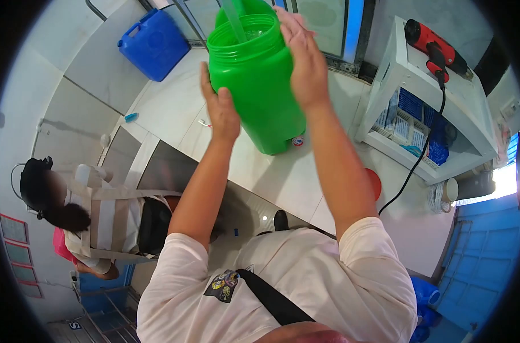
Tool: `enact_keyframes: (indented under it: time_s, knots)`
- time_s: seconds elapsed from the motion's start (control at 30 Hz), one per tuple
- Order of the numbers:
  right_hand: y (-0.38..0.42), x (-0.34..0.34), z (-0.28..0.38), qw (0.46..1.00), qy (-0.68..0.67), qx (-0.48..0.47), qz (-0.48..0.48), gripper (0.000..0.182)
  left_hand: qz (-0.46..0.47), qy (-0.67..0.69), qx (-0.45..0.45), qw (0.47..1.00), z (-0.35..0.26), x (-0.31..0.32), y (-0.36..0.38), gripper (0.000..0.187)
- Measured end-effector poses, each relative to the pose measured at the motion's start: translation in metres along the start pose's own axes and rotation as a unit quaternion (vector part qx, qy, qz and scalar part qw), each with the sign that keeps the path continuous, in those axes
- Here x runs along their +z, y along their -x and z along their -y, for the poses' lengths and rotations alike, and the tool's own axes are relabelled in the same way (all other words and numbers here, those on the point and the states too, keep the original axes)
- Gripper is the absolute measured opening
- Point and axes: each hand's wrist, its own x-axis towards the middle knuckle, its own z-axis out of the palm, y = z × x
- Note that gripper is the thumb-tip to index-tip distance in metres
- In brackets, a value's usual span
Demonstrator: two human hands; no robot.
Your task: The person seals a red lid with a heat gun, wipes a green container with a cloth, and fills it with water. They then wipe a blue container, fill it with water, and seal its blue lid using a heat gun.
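A large green plastic water jug [265, 86] stands on the white tiled counter, its threaded mouth uncovered. Something clear, a water stream or a tube [233, 20], runs down into the mouth, and the inside looks wet or bubbly. My left hand [221, 111] presses against the jug's left side, thumb toward the front. On the upper right side lies my right hand [307, 66], its fingers stretched along the wall near the rim. Behind the mouth shows another green part, cut off by the frame. A small spigot fitting [297, 140] sits low on the jug.
A blue jerrycan [153, 46] stands at the back left. To the right, a white shelf unit [411, 74] carries a red heat gun [434, 48] with a hanging black cord. A red round object [372, 183] is beside my right forearm. Another person [100, 211] is at left.
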Motion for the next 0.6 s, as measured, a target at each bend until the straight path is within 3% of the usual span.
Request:
enact_keyframes:
  time_s: [0.03,0.1,0.13,0.2,0.6]
  knots:
    - [-0.007,-0.01,-0.006,1.0,0.002,0.002,-0.001,0.052,-0.01,0.031,0.018,0.999,0.005,0.012,0.002,0.083]
    - [-0.012,-0.035,-0.012,0.975,-0.072,0.212,0.013,0.053,-0.018,0.065,0.034,0.997,0.009,0.02,0.004,0.091]
    - [0.003,-0.043,-0.026,0.975,-0.069,0.212,0.012,0.053,-0.009,0.076,0.032,0.997,0.006,0.02,0.004,0.092]
    - [0.044,-0.055,-0.067,0.938,0.153,0.312,-0.016,0.057,-0.004,0.087,0.03,0.996,0.005,0.02,0.006,0.094]
    - [0.029,-0.08,-0.065,0.951,0.21,0.215,-0.074,0.054,-0.018,0.082,0.04,0.996,0.005,0.022,0.004,0.098]
